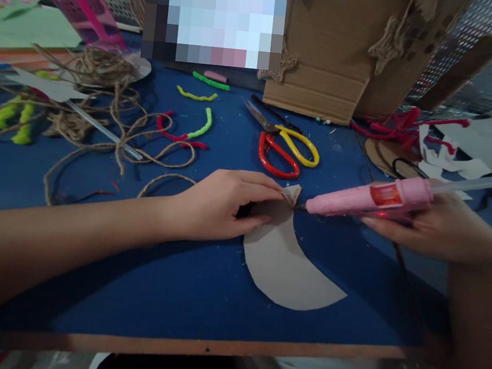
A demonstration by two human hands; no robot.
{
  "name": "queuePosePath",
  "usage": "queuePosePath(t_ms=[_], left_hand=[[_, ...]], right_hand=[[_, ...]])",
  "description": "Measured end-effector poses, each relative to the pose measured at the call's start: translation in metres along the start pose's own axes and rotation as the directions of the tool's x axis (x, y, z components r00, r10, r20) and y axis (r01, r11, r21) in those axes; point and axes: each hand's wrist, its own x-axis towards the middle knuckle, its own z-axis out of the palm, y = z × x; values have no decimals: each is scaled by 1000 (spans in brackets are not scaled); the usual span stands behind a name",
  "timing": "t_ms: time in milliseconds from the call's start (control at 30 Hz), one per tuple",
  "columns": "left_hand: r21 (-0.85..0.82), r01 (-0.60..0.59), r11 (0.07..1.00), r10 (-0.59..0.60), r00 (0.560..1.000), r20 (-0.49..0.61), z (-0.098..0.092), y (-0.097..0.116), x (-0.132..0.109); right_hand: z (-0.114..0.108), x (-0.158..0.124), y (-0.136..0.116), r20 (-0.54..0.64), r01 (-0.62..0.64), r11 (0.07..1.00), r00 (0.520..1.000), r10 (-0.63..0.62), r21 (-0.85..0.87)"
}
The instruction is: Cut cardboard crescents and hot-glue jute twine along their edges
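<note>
My left hand (222, 205) pinches the pointed end of a crescent of beige card (285, 269), which lies flat on the blue table top (140, 290). A small folded tip of the card (292, 193) sticks out past my fingertips. My right hand (415, 233) grips a pink hot glue gun (370, 199) with a red-lit panel and a translucent glue stick (476, 183) at its rear. The gun's dark nozzle (301, 207) sits right beside the folded tip. I cannot tell whether they touch.
Loose jute twine (103, 130), green and red pipe cleaners (194, 127) and red-and-yellow-handled scissors (279, 150) lie beyond my hands. A cardboard box (328, 53) stands at the back. Red yarn (403, 127) and paper scraps (453, 152) are at the right. The table's wooden front edge (169, 346) runs below.
</note>
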Motion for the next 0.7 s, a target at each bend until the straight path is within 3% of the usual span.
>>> queuePosePath(t_ms=[300, 700], left_hand=[[7, 6, 1000, -6, 1000, -4, -1, 1, 0], [6, -10, 1000, 10, 1000, -14, 0, 0, 1]], right_hand=[[-5, 3, -4, 41, 49, 994, 998, -45, -100], [-4, 1, -2, 95, 70, 997, 993, -67, -26]])
